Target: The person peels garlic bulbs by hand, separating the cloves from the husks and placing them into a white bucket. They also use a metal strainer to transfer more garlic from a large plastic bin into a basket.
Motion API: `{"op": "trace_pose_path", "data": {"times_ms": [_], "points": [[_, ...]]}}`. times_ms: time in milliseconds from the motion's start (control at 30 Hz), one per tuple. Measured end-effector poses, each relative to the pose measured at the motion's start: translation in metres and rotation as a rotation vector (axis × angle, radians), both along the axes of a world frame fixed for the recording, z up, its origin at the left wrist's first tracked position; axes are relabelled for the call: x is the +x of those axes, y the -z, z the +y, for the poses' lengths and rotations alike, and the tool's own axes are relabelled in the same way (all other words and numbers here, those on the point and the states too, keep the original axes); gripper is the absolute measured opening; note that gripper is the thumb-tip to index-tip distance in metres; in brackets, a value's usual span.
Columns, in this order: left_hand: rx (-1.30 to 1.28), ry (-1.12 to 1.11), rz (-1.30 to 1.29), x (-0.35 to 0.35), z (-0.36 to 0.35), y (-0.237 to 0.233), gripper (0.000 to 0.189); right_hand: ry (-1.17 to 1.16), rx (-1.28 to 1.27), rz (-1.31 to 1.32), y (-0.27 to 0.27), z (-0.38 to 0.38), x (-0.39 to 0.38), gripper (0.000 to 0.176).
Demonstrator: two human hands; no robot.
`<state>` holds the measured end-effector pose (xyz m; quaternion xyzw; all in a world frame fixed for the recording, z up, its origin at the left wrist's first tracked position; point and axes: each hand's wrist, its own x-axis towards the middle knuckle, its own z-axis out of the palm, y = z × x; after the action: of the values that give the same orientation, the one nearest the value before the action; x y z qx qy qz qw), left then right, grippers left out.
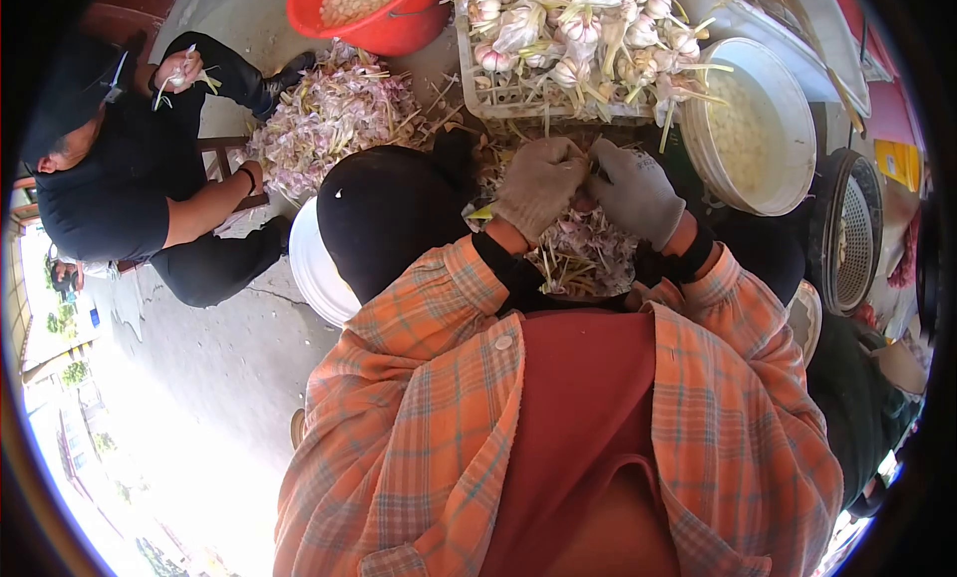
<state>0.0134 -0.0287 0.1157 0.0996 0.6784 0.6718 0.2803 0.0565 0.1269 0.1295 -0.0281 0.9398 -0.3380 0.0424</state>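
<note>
My left hand [539, 186], in a light work glove, is closed with its fingertips pressed together. Close to its right, my right hand [634, 192], in a greyish glove, is closed too. Both sets of fingers nearly meet, and whatever lies between them is hidden. Beneath the hands is a heap of garlic skins and stalks [588, 250] between my knees. Just beyond them stands a white plastic crate [482, 109] piled with garlic bulbs [581, 29]. A white bucket [803, 144] with peeled cloves in liquid is at the right of the crate.
A red basin [417, 24] of peeled cloves stands at the top. Left of it, a person in black [105, 193] sits holding garlic beside a large skin pile [334, 114]. A white lid or tub [317, 268] is by my left knee. A perforated basket [852, 243] stands at right.
</note>
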Motion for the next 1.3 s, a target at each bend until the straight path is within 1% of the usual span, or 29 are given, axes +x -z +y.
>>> {"op": "trace_pose_path", "data": {"times_ms": [67, 100, 200, 267, 367, 400, 467, 500, 533, 600, 667, 700, 800, 867, 1000, 1033, 1067, 1100, 1133, 1167, 1200, 1233, 1267, 1300], "points": [[-0.047, 0.077, 0.038, -0.005, -0.002, 0.015, 0.012, -0.115, 0.120, 0.038, -0.006, 0.005, -0.002, 0.014], [-0.025, 0.078, 0.016, -0.005, -0.003, 0.013, 0.012, -0.174, 0.181, 0.057, -0.007, 0.006, -0.003, 0.014], [0.008, 0.042, -0.055, -0.003, -0.003, 0.006, 0.012, -0.169, 0.155, 0.088, -0.005, 0.005, -0.002, 0.015], [-0.019, -0.022, -0.104, -0.003, -0.002, 0.005, 0.010, -0.112, 0.023, 0.096, -0.008, 0.001, 0.003, 0.016], [-0.053, -0.009, 0.078, -0.005, -0.005, 0.021, 0.009, -0.040, -0.109, 0.186, -0.007, -0.003, 0.010, 0.016], [-0.113, -0.007, 0.299, -0.004, -0.005, 0.023, 0.010, -0.018, -0.140, 0.230, -0.005, -0.004, 0.012, 0.016], [-0.228, -0.001, 0.737, 0.000, -0.004, 0.028, 0.010, 0.007, -0.113, 0.323, -0.005, -0.003, 0.014, 0.013], [0.044, -0.067, 0.416, 0.001, -0.001, 0.033, 0.010, 0.021, -0.100, 0.368, -0.004, -0.003, 0.016, 0.012], [0.309, -0.130, 0.088, 0.003, 0.004, 0.037, 0.010, 0.046, -0.156, 0.390, -0.003, -0.004, 0.017, 0.012], [0.595, -0.233, -0.365, 0.003, 0.007, 0.039, 0.010, 0.092, -0.270, 0.433, -0.002, -0.007, 0.018, 0.010], [0.647, -0.317, -0.602, -0.001, 0.008, 0.033, 0.011, 0.109, -0.363, 0.407, -0.006, -0.009, 0.018, 0.009], [0.653, -0.259, -0.558, -0.003, 0.007, 0.030, 0.012, 0.118, -0.409, 0.394, -0.008, -0.009, 0.017, 0.009], [0.653, -0.094, -0.433, -0.004, 0.004, 0.027, 0.015, 0.098, -0.117, 0.424, -0.007, -0.002, 0.014, 0.009], [0.628, -0.004, -0.343, -0.002, 0.005, 0.025, 0.018, 0.068, -0.022, 0.443, -0.007, 0.000, 0.014, 0.010], [0.236, 0.012, -0.371, 0.004, 0.010, 0.004, 0.026, -0.036, 0.206, 0.487, -0.009, 0.002, 0.015, 0.012], [0.169, 0.037, -0.356, 0.004, 0.008, -0.003, 0.028, -0.056, 0.143, 0.443, -0.004, 0.003, 0.017, 0.013], [0.080, 0.069, -0.275, 0.000, 0.006, 0.006, 0.031, -0.056, 0.109, 0.412, -0.006, 0.006, 0.016, 0.014], [0.155, -0.005, -0.358, 0.004, 0.010, -0.010, 0.026, -0.077, 0.096, 0.420, -0.004, 0.006, 0.018, 0.015], [0.090, -0.001, -0.236, 0.005, 0.014, -0.020, 0.022, -0.097, 0.083, 0.428, -0.001, 0.008, 0.018, 0.018], [0.042, -0.001, -0.130, 0.002, 0.011, -0.003, 0.020, -0.118, 0.070, 0.436, 0.000, 0.011, 0.019, 0.022], [-0.010, -0.006, -0.024, -0.001, 0.009, 0.013, 0.018, -0.024, -0.057, 0.385, 0.003, 0.008, 0.024, 0.022], [0.037, -0.081, -0.079, 0.006, 0.018, 0.000, 0.016, 0.062, -0.202, 0.351, 0.009, 0.005, 0.027, 0.023], [0.086, -0.157, -0.130, 0.013, 0.027, -0.013, 0.016, 0.039, 0.109, 0.588, 0.011, 0.003, 0.023, 0.020], [0.153, -0.147, -0.201, 0.012, 0.025, 0.001, 0.015, 0.125, 0.044, 0.524, 0.015, -0.001, 0.023, 0.018]]}}
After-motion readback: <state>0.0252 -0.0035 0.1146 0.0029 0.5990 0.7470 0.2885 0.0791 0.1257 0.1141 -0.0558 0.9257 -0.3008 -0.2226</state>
